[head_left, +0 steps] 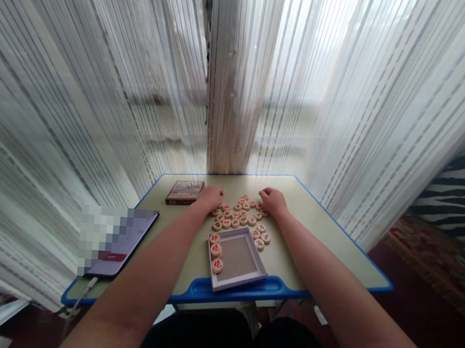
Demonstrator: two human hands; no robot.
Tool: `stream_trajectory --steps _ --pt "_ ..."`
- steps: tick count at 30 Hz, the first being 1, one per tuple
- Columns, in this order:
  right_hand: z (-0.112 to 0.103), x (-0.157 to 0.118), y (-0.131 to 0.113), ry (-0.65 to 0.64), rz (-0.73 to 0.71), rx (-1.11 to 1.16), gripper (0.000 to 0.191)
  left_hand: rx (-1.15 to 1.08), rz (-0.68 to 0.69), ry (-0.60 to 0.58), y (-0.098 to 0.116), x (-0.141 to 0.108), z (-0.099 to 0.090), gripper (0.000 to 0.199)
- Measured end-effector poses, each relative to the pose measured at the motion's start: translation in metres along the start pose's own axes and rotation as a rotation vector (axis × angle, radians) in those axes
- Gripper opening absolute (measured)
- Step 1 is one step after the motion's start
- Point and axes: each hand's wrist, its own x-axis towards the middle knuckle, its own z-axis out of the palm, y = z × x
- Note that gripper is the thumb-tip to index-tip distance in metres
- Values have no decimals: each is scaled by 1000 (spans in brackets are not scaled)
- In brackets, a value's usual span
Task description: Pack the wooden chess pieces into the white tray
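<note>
Many round wooden Chinese chess pieces (pixel 235 215) with red or black characters lie loosely on the table, mostly face up. At the left edge of this group is my left hand (pixel 212 197), its fingers curled closed and their undersides hidden. My right hand (pixel 274 201) rests at the far right edge of the pieces, fingers bent inward beside a red-marked piece (pixel 259 206); whether it holds one is hidden. Nearer me sits a shallow open box tray (pixel 258 263). Several red-marked pieces (pixel 217 265) are inside it, along its left wall.
A brown box lid (pixel 185 190) lies at the back left, next to my left hand. At the left edge stands a tablet (pixel 130 246) with a white cable (pixel 89 286). The table (pixel 311 244) has a raised blue rim; striped curtains (pixel 240 78) hang behind it.
</note>
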Motion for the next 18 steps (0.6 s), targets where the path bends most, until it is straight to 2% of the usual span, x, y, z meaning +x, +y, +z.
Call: stream_trajectory --steps 6,10,13,18 --pt "0 0 2 -13 -18 50 29 11 -3 38 -2 -13 -6 19" --pt "-2 -2 6 -6 14 107 31 7 13 36 -6 -14 -5 26" --pt "0 -1 8 21 69 141 35 -85 20 56 -10 -15 -5 33" --pt "1 -2 5 50 63 165 31 -207 -80 107 -11 -23 -12 17"
